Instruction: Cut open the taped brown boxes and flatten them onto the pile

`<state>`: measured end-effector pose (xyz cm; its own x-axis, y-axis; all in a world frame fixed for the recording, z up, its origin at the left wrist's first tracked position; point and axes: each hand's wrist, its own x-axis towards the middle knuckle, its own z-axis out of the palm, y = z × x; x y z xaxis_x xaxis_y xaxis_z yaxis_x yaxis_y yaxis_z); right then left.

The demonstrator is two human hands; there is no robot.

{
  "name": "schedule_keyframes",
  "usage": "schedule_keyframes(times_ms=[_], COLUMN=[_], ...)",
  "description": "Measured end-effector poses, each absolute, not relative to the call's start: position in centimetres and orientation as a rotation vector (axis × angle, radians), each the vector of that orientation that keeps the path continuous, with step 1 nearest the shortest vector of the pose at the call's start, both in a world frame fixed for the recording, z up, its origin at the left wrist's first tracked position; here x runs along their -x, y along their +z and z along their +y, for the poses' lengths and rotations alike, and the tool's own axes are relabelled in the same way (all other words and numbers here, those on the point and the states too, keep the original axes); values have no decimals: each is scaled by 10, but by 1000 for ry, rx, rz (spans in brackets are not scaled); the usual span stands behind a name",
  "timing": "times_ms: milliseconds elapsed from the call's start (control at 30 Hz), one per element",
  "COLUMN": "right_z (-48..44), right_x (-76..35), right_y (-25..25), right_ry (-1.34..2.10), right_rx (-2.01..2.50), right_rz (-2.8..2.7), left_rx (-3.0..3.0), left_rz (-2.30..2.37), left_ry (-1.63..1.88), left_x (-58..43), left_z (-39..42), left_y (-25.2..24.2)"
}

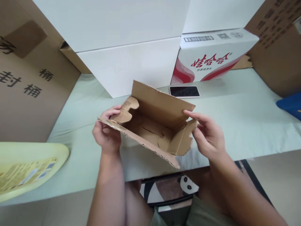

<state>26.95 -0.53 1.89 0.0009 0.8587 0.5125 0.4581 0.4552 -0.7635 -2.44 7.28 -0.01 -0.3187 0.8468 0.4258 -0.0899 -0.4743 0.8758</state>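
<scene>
I hold a small brown cardboard box [152, 125] above the near edge of a pale green table [246, 122]. The box is open and empty, with its flaps spread and its torn edges showing. My left hand [107, 131] grips the left side flap, fingers curled over its edge. On the other side, my right hand [208, 133] pinches the right side flap between thumb and fingers.
A phone [184, 91] lies face up behind the box. Large white boxes [127, 44], a red-printed white carton [211, 56] and brown cartons [30, 81] stand around the table's back and sides. A yellow package [25, 169] lies at the near left, a blue object [291, 105] at the right.
</scene>
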Motion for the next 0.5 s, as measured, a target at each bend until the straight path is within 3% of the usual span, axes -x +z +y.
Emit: schedule_keyframes(times_ms=[167, 367, 500], right_z=[4, 1, -2], right_x=[-265, -255, -247], right_y=[-1, -14, -21], right_ry=[326, 833, 873], right_rx=[1214, 1152, 943], right_rz=[-1534, -1558, -1584], left_rx=[-1476, -1446, -1464], left_rz=[1110, 1246, 1203], left_ry=[1857, 1789, 1834], left_x=[29, 39, 38], left_z=[71, 70, 71], left_y=[-8, -23, -25])
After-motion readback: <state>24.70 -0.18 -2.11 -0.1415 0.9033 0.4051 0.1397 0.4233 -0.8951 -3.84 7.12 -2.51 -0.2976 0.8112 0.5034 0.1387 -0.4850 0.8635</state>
